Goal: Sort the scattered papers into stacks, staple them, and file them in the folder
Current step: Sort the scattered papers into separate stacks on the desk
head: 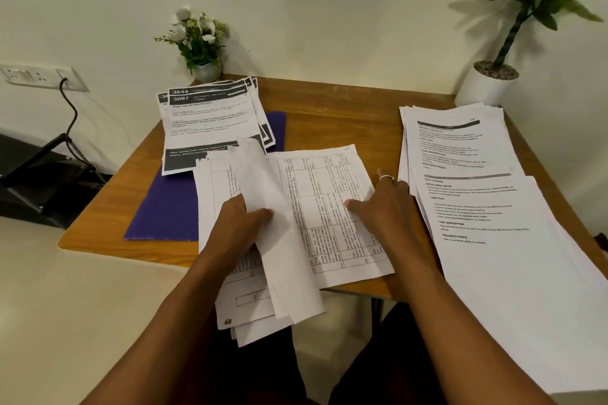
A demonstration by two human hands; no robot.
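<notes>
Purple card gives us our bearings: the folder (pixel 158 207) lies flat on the wooden table (pixel 329 105), its far end under the dark-headed sheets (pixel 210 122), and no sheet looks stapled or filed yet, so we judge we are at the sorting step. Just right of the folder lies the grid-printed pile (pixel 332 204), overlapping the folder's right side and hanging past the table's near edge; well to the right of the folder sits the plain-text pile (pixel 477 207). Our left hand (pixel 238 223) grips a loose bundle from that middle pile, thumb curled over a lifted sheet (pixel 283 250) that bows upward, the other fingers hidden beneath the paper. Our right hand (pixel 385 207) rests on the grid-printed pile with fingers straight and spread, grasping nothing, only pinning the page. To do this well we should let the flat palm stop the pile sliding, peel one sheet at a time, read its layout before choosing a pile, and square the edges, since a ragged stack will likely staple badly
</notes>
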